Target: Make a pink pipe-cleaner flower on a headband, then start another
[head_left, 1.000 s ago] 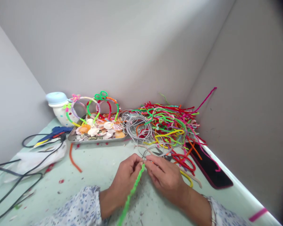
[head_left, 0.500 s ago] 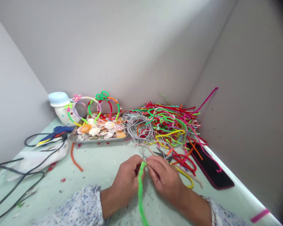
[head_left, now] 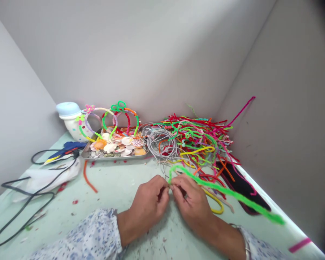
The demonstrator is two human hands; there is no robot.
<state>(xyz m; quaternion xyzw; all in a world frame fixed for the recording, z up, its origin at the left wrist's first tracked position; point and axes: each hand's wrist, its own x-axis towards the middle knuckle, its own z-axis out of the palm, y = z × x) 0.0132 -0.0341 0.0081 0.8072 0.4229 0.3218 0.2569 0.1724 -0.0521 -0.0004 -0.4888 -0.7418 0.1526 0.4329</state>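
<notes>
Head view: both hands meet at the middle of the table, where the green pipe cleaner starts between their fingertips. The left hand is closed, thumb and forefinger pinching at the stem's bent end; the right hand pinches the same spot, fingers curled. How each grips the thin grey wire there is hidden. From the pinch the stem rises a little toward the far side, hooks over, then runs long and nearly straight rightward and nearer, passing above the right hand, its free tip pointing near right, beside the table's right edge in view. On the right, the phone and red-handled scissors crowd that side. Left of the hands is broader open room, reaching to an orange stem and the plastic bag. The tray bounds the far side.
</notes>
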